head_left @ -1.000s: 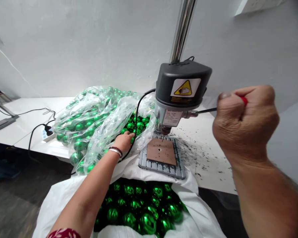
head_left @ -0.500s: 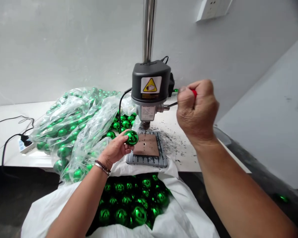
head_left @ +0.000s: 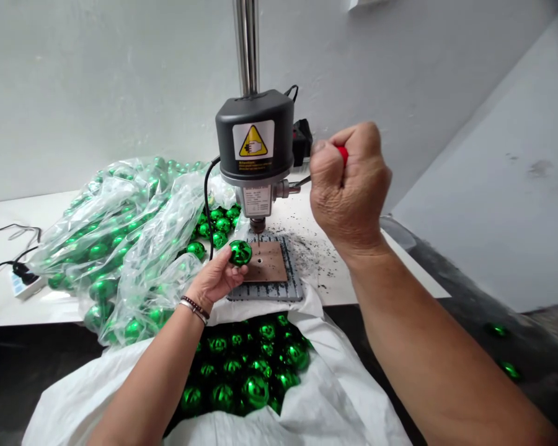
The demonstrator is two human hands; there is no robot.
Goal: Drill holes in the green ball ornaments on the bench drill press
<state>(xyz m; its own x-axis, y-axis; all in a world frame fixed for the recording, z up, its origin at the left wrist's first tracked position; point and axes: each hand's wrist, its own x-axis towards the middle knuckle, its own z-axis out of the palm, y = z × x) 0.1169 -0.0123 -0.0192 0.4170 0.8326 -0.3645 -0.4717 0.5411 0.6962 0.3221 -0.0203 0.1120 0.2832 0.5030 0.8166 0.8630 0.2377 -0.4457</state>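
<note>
Between the thumb and fingers of my left hand is a shiny green ball. It is held at the left edge of a brown board with a small hole, which lies on the grey slotted base of a drill press. The thin drill bit points down above the board, to the right of the ball. My right hand is wrapped round the red-ended lever handle at the press's right side; most of the grip is hidden in my fist.
Clear plastic bags full of green balls cover the table's left side. An open white sack with many green balls hangs at the front edge. Dark shavings litter the table; a power strip and cords lie far left.
The view has shifted, so the press and both hands appear farther left, and the press and right hand higher. The left hand still holds the ball and the right still grips the lever.
</note>
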